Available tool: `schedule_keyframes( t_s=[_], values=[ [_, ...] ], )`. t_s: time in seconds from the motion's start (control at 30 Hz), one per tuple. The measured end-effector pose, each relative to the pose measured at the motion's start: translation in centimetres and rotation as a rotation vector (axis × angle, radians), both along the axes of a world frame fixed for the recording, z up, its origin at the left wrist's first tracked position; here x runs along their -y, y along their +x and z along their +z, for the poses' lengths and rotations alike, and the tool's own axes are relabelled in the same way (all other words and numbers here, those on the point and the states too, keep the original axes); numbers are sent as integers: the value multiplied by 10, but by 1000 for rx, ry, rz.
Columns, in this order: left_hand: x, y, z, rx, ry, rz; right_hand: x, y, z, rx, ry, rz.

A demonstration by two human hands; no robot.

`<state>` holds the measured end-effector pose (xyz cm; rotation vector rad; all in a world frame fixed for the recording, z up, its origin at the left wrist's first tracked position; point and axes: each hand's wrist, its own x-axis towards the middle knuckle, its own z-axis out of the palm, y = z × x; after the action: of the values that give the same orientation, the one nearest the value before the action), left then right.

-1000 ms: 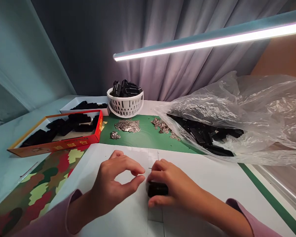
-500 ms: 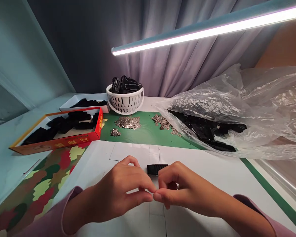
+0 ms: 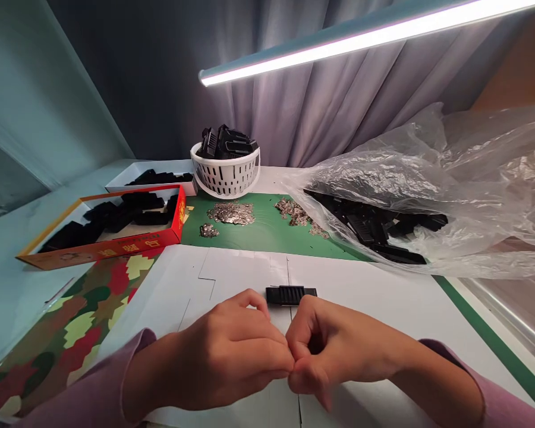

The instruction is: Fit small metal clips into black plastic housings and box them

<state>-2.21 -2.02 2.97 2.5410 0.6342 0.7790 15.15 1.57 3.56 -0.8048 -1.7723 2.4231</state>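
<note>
My left hand (image 3: 238,351) and my right hand (image 3: 334,351) meet fingertip to fingertip low over the white sheet (image 3: 383,309), both with fingers curled into a pinch. What they pinch between them is too small to make out. A black ribbed plastic part (image 3: 290,294) lies flat on the sheet just beyond my knuckles, touched by neither hand. Heaps of small silvery metal pieces (image 3: 230,213) lie farther back on the green mat (image 3: 258,235).
A white basket (image 3: 225,172) heaped with black parts stands at the back. A red box (image 3: 116,229) and a white tray (image 3: 151,178) with black parts sit left. A clear plastic bag (image 3: 428,190) with more black parts fills the right. A camouflage-patterned sheet (image 3: 71,339) lies at front left.
My right hand has let go of the black part, which now lies on the sheet. Both hands drew back toward me and closed into a shared pinch.
</note>
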Motion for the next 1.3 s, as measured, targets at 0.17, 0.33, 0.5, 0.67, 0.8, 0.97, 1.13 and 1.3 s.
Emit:
schedule_keyframes(
  t_s=[0.17,0.33,0.5,0.67,0.8,0.97,1.13,1.3],
  values=[
    [2,1,2,35,6,7,3,0,2,-25,-55,-1],
    [1,-1,0,124,-90,-32,3,1,3,-11,-30,-10],
    [1,0,-4,160,-161,-52,0,0,3,0,12,2],
    [-1,1,-2,133,-160,-64,-2,-2,0,64,89,44],
    [-3,3,1,92,-136,-94,-2,-1,-1,67,45,52],
    [-4,3,0,94,-75,-103,-1,-1,-3,25,23,28],
    [-3,3,-2,94,-46,-102,-2,-2,-6,-6,-31,12],
    [0,6,-1,80,-15,-76,-1,-2,-9,-82,-116,23]
  ],
)
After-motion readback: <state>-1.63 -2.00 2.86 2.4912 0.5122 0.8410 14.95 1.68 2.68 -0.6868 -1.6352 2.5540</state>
